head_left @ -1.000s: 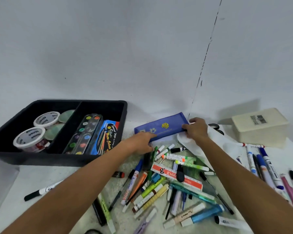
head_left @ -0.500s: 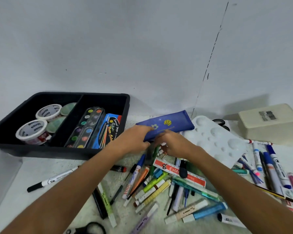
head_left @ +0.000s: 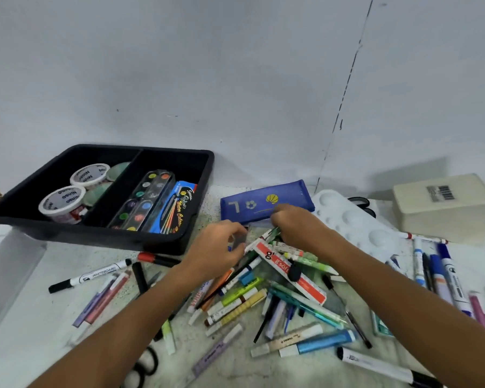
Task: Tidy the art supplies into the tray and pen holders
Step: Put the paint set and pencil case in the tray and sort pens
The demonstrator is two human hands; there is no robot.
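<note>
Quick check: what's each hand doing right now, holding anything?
Left hand: fingers curled, pinching a small dark item I cannot identify.
Right hand: fingers curled down into the pen pile near a green pen; an actual grip cannot be told.

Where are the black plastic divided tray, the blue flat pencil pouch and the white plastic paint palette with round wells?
Black plastic divided tray (head_left: 101, 238): head view, on its front wall.
Blue flat pencil pouch (head_left: 244, 204): head view, on its printed face.
White plastic paint palette (head_left: 356, 219): head view, on a round well.
</note>
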